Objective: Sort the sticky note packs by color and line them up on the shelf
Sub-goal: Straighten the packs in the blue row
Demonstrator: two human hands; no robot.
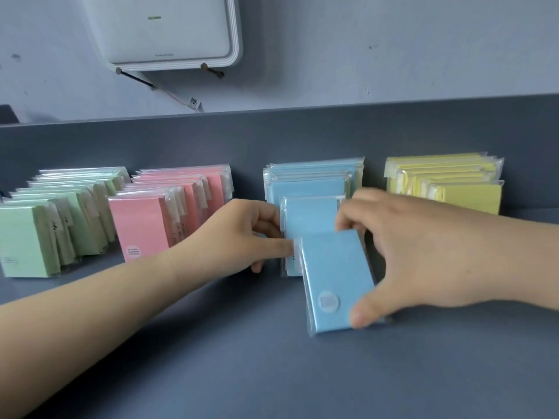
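Four rows of wrapped sticky note packs stand on the grey-blue shelf (242, 364): green (45, 225), pink (169, 207), blue (311, 182) and yellow (447, 186). My right hand (423, 258) grips a tilted blue pack (332, 282) at the front of the blue row, thumb at its lower edge, fingers over its top. My left hand (239, 237) holds the left edge of the upright front blue pack (308, 219) just behind it, fingers curled at its side.
The shelf's back wall (302, 134) rises right behind the rows. Above it a white box (169, 28) hangs on the wall with a thin cable (178, 98) below it. Bare shelf surface lies in front of the rows.
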